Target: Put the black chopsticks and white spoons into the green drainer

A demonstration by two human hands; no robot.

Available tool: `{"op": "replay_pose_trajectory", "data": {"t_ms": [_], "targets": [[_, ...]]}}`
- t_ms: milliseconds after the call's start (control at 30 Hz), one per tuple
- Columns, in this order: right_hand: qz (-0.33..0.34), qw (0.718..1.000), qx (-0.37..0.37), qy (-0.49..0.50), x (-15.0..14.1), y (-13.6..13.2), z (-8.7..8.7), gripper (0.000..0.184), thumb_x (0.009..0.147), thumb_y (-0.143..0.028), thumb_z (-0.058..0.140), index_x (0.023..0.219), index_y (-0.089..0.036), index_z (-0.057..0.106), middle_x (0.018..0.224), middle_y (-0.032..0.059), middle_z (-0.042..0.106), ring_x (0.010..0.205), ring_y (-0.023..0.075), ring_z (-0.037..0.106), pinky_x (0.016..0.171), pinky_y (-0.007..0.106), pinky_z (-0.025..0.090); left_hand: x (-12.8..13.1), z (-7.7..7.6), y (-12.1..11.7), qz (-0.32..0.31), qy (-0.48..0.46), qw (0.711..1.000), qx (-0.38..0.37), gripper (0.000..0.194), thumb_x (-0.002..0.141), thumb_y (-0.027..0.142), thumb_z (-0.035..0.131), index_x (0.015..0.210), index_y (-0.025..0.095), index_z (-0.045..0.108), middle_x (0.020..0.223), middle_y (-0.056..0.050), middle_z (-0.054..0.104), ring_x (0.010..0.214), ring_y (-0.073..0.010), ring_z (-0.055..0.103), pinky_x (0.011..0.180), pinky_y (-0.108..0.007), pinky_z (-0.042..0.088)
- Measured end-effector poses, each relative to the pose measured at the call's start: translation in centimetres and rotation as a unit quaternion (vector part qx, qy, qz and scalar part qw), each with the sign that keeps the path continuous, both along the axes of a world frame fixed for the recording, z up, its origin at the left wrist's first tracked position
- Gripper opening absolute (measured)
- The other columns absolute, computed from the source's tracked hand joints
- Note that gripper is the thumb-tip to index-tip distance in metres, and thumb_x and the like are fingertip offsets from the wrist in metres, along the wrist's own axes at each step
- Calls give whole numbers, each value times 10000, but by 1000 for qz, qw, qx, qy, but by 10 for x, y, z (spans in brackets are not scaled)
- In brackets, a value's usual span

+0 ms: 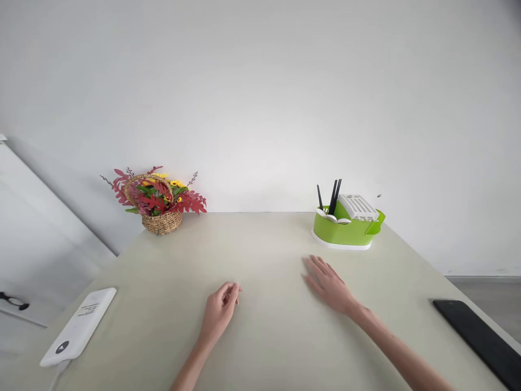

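My left hand rests on its side near the middle of the table, its fingers curled in with nothing seen in them. To the right, my right hand is stretched out palm down over the tabletop, fingers extended and holding nothing. Just beyond that hand stands a green cutlery holder with a white base and a white slotted top. Black chopsticks poke up from its left part, and white spoons lie at its front rim. My right fingertips are apart from the holder.
A wicker basket of red leaves and yellow flowers stands at the back left. On the left lies a white power strip-like device with a cable. A black phone-like slab lies at the right edge. Behind the table is a wall.
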State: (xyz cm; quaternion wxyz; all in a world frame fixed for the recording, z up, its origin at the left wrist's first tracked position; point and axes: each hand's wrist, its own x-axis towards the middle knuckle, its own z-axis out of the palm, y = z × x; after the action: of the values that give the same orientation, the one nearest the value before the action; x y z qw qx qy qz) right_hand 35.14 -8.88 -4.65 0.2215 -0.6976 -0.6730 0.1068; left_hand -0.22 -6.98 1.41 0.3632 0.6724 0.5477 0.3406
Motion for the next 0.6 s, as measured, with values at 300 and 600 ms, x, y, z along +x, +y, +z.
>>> {"op": "replay_pose_trajectory", "data": {"t_ms": [300,600], "targets": [[-304,950,63,20,132,-8,40,759,935,-499,346,1530,-30,375,1513,310,414,1376,441,480,1053,577,459,-8,-3,-35,-3,3,999,-34,486,968,631,463,807,215,656,634,16,492,543,-133,395,524,-251,309],[-189,973,49,-120,172,10,-2,734,907,-317,431,1612,-203,257,1668,234,142,1494,479,292,1035,622,471,-8,-3,-34,1,35,999,-4,559,956,686,410,753,212,629,597,14,508,537,-142,458,534,-246,375]]}}
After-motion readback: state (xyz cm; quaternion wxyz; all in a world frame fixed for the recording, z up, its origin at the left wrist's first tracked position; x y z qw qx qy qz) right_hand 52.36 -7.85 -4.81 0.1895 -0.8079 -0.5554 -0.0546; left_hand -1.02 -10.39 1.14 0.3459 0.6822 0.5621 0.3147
